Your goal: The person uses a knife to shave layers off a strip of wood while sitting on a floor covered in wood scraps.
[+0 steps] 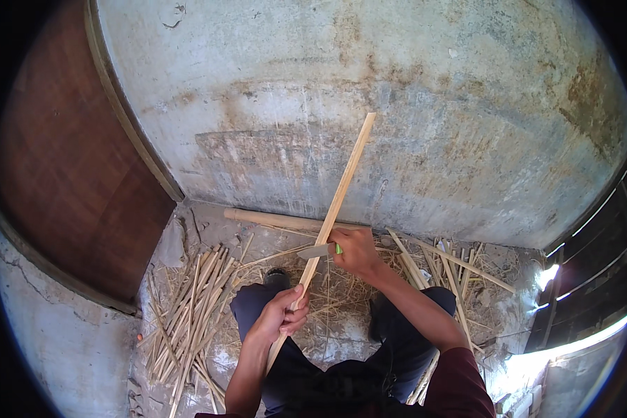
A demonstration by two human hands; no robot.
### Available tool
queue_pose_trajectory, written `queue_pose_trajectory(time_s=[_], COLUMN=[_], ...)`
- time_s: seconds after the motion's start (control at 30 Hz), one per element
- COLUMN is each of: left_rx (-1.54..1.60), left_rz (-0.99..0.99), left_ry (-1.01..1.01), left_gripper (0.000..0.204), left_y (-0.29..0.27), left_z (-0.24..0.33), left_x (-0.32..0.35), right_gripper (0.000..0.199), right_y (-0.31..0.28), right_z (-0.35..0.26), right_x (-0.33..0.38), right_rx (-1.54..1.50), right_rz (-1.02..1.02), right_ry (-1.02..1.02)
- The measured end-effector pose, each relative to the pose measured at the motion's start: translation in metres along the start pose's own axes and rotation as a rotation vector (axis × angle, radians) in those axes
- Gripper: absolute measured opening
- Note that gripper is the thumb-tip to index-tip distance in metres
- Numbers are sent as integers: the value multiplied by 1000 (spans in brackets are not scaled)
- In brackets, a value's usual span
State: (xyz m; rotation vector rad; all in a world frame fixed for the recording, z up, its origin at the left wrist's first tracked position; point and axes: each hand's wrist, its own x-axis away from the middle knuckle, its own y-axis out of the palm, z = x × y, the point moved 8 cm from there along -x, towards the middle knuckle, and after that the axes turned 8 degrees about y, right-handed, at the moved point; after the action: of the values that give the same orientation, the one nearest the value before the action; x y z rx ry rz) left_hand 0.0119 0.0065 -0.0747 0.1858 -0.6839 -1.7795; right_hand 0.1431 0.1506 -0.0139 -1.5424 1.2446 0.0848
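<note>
A long, pale strip of split wood or bamboo (345, 182) slants up from my lap, its far end in front of the wall. My left hand (283, 313) is closed around its lower part, above my left thigh. In my right hand (356, 251) is a knife (316, 251) with a green handle, its fingers wrapped round the grip. The short, broad blade lies across the strip, a little above my left hand. Whether the edge has cut into the strip, I cannot tell.
Many thin sticks (188, 313) lie piled on the floor at my left. More strips (460, 268) lie at my right, among shavings (334, 296). A thick pole (278, 220) rests along the foot of the stained wall (411, 125). A brown door (83, 153) stands at the left.
</note>
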Motion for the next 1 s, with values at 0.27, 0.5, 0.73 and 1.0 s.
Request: queue_pose_trajectory(time_s=[0.27,0.5,0.73,1.0], left_rx=[-32,-50,-114,-144], left_rz=[36,22,24,31], left_ry=[23,-8,-17,-82], left_gripper=[48,47,46,45], left_y=[-2,0,8,5], left_z=[0,-14,-18,-34], left_x=[2,17,28,46], right_gripper=[15,11,7,9], right_y=[-1,-36,-58,-79], right_z=[-5,43,71,138], right_x=[-3,-26,-33,-37], right_rx=[75,26,70,29], right_rz=[46,171,282,429], right_ry=[39,259,365,502])
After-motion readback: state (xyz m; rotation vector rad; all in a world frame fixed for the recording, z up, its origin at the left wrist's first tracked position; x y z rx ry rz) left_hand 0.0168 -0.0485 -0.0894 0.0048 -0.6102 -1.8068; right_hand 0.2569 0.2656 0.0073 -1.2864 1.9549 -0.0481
